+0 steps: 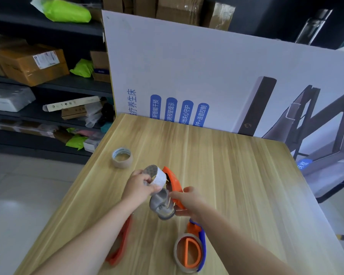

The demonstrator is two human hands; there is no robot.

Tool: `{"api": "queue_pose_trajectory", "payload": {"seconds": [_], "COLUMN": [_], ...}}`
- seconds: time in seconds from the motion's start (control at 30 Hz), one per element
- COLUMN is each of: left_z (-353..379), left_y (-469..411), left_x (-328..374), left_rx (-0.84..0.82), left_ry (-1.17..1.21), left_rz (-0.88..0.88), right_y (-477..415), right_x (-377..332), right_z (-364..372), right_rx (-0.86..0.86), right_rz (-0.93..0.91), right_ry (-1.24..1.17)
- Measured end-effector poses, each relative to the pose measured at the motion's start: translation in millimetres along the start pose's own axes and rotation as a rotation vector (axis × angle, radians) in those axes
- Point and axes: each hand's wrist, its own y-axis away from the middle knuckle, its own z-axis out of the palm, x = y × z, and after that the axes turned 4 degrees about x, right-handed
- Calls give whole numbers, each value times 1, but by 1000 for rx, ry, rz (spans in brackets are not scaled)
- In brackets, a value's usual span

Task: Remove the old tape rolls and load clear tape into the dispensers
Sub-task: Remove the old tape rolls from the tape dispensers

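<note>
Head view | my left grip [139, 185] clasps white roll [159, 176] — light, stiff, likely slick; best held by rim | right grip [187, 199] grasps orange dispenser [174, 181]

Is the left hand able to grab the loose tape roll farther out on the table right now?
Probably not yet: the left hand grips a white roll. The path to the loose roll looks unobstructed.

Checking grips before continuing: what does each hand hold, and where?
Left hand: white tape roll, by its near side. Right hand: orange dispenser, at its near end.
</note>
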Motion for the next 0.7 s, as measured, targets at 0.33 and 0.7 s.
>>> {"api": "queue_pose_trajectory", "payload": {"seconds": [0.33,0.7], "left_z": [46,69], "left_y": [-34,-105], "left_x": [-34,-29], "left_rx": [-95,-152], "left_ry": [-407,-523], "left_rz": [169,162], "right_y": [-47,-85], "right_x": [38,32], "right_z": [16,20], "right_rx": [120,246], "right_rz": [87,36], "right_ry": [133,152]}}
